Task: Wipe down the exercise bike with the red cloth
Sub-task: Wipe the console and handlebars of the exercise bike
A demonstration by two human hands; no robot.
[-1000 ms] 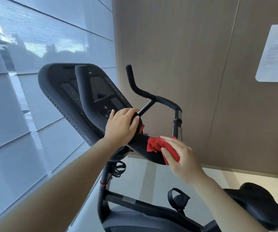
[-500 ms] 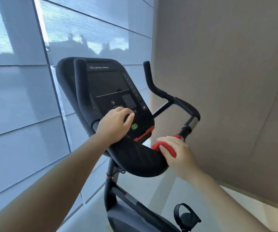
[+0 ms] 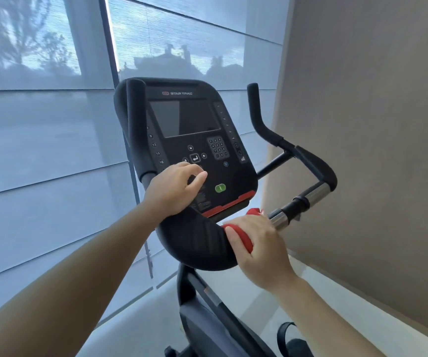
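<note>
Pale roller blinds [image 3: 40, 150] are filtering daylight on one side and a plain tan wall [image 3: 375, 124] is closing off the other, with the exercise bike [image 3: 207, 331] standing between them on a light floor.

The red cloth [image 3: 245, 242] is sitting at the right end of the padded centre bar [image 3: 195, 243], just below the console [image 3: 182, 117]. It is bunched up and mostly hidden under the right hand [image 3: 261, 251]. That hand's fingers [image 3: 249, 222] are lying close together, curling over the cloth and pressing it round the padding.

The left hand [image 3: 174, 191] is resting on the left curve of the same bar. Its fingers [image 3: 195, 181] are loosely bent against the lower console, gripping nothing that I can make out. It is looking like a brace.

The wipe seems to be heading outward along the bar. To do it well, I would say:

- **Wrap:** the cloth should be going right round the padding, with the wrist twisting so the underside is getting rubbed too.
- **Slide:** from there it can be running onto the chrome tube [image 3: 313, 195] just beside it.
- **Button:** the bracing hand is sitting near the green button [image 3: 220, 188], so it is worth keeping its weight on the bar rather than the keys.
- **Console:** a cloth opened flat would probably be serving the console face better than this tight wad.
</note>
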